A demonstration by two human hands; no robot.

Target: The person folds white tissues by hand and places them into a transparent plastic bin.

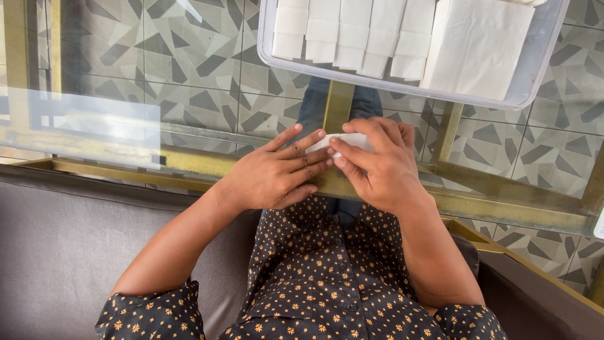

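Nearest the camera, a dark blouse with small orange flowers (pixel 327 296) fills the bottom edge. Just beyond it, both hands meet on a small folded white paper napkin (pixel 350 141) at the near edge of the glass table (pixel 189 94). Left hand (pixel 274 173) lies flat, fingers extended onto the napkin; right hand (pixel 377 167) curls over it, fingers pressing down. Farther off sits a clear plastic tray (pixel 535 75) of folded white napkins.

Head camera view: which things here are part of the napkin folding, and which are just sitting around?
In use:
- left hand
- right hand
- napkin, pressed flat under both hands
- clear bin of folded napkins
- napkin stack
- glass table

Just there:
- grey sofa
- tiled floor
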